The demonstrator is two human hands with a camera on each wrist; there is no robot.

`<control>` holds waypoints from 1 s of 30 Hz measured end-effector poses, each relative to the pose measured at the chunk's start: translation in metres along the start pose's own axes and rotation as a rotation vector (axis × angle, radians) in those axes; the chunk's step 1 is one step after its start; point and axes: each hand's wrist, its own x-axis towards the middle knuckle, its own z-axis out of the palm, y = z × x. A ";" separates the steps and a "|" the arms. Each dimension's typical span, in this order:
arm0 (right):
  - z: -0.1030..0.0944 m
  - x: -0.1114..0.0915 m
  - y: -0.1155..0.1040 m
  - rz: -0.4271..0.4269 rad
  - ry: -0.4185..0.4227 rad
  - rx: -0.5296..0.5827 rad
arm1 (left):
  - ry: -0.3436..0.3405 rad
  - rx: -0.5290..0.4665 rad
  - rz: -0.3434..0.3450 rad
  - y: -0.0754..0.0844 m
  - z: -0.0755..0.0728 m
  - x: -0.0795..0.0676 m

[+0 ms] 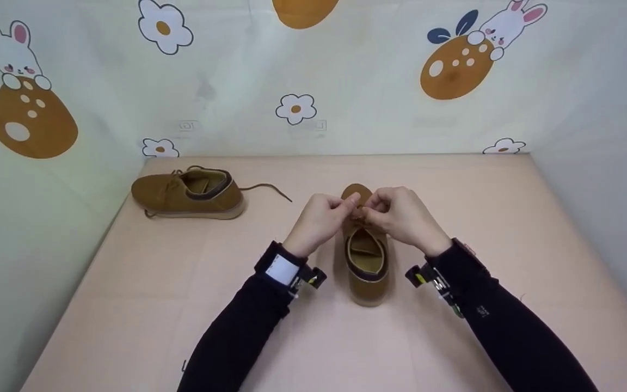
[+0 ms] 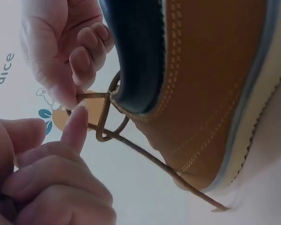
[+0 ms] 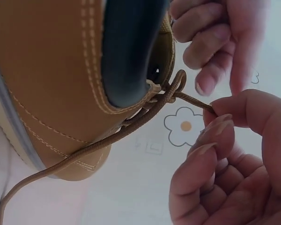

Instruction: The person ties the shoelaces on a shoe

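A brown shoe [image 1: 369, 291] stands on the table, toe pointing away, between both hands. My right hand [image 1: 407, 218] pinches a brown shoelace [image 3: 192, 100] between thumb and fingertips, just above the lacing. Close beside it, my left hand [image 1: 316, 220] has its index fingertip against the lace, thumb held apart and other fingers bent. At the shoe's collar [image 2: 147, 61] the shoelace [image 2: 104, 115] makes a crossed loop. One length of lace runs down each side of the shoe. The hands partly cover the toe and lacing in the head view.
A matching brown shoe [image 1: 188, 202] lies at the back left, toe to the left, a loose lace [image 1: 266, 185] trailing right. The pale table [image 1: 145, 326] meets a patterned cloth wall [image 1: 237, 81] at the back and sides. A small dark hook-like mark [image 1: 184, 366] shows near the left sleeve.
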 end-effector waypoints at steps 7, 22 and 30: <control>0.005 -0.006 0.002 -0.116 0.027 -0.018 | -0.038 -0.092 -0.028 -0.001 -0.005 0.001; 0.010 -0.020 0.032 -0.071 -0.016 -0.077 | -0.007 0.130 -0.008 -0.003 -0.008 -0.003; 0.013 -0.027 0.031 -0.073 0.022 -0.113 | 0.020 0.205 0.028 -0.004 -0.007 -0.003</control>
